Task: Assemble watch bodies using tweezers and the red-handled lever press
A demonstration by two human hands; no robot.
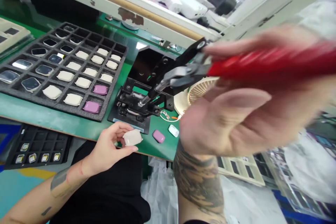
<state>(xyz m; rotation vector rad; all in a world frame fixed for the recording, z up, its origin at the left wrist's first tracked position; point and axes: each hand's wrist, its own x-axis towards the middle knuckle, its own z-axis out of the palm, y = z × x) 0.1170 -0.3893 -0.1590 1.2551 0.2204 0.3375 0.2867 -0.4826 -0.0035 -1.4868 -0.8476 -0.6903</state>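
Near the table's front edge, my left hand [110, 145] pinches a beige watch-case-like part [132, 137] between thumb and fingers. My right hand [236, 119], large and blurred close to the camera, is around the red lever handle [241, 63] of a black toggle-clamp press [139, 103]. The press's metal plunger points down into its fixture, where a pale piece partly shows. Right of the press base lie a purple case part [158, 136] and a small whitish part [173, 131] on the green tabletop.
A grey foam tray [103, 112] on the left holds beige and purple cases and dark-screened pieces. Below the table edge is a black tray [63, 141] with small parts. A beige fan [201, 91] stands behind my right hand. A shelf rail [157, 21] runs across the back.
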